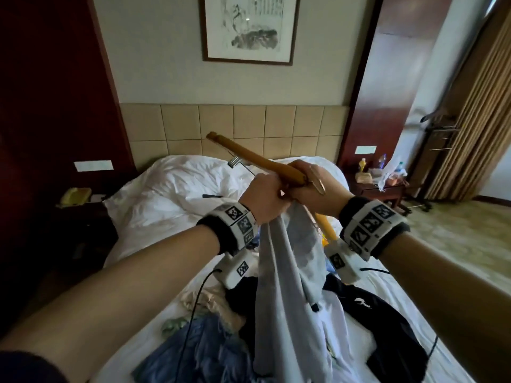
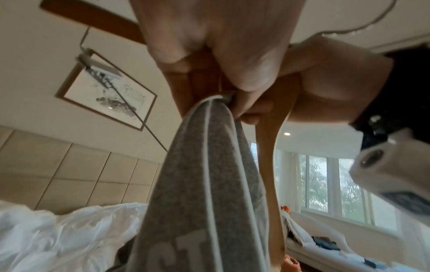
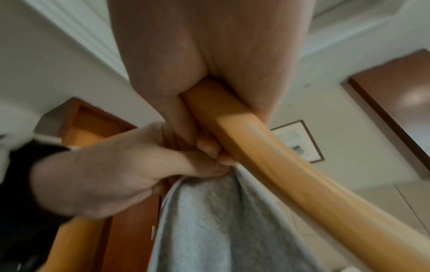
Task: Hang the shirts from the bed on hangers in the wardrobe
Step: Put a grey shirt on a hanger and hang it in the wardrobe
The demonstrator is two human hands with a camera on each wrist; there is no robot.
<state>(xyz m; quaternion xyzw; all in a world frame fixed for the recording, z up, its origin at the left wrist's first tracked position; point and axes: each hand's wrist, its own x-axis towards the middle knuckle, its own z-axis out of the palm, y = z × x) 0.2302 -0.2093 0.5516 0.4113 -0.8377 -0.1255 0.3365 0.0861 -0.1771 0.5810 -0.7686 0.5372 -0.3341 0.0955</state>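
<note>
Both hands are raised together above the bed (image 1: 154, 194). My right hand (image 1: 312, 186) grips the middle of a wooden hanger (image 1: 249, 154), whose far arm points up and left; the same hanger (image 3: 291, 165) runs out of the fist in the right wrist view. My left hand (image 1: 265, 197) pinches the bunched top of a grey shirt (image 1: 287, 286) right below the hanger. The grey shirt (image 2: 204, 184) hangs down from those fingers with white trim and white letters. More clothes lie under it: a blue garment (image 1: 199, 352), a black one (image 1: 387, 322) and a beige one (image 1: 207, 302).
The padded headboard (image 1: 235, 128) and a framed picture (image 1: 249, 29) are straight ahead. A nightstand (image 1: 381, 186) with bottles stands on the right, beside curtains (image 1: 475, 120). A yellow telephone (image 1: 74, 196) sits on the left. Dark wood panels flank the bed.
</note>
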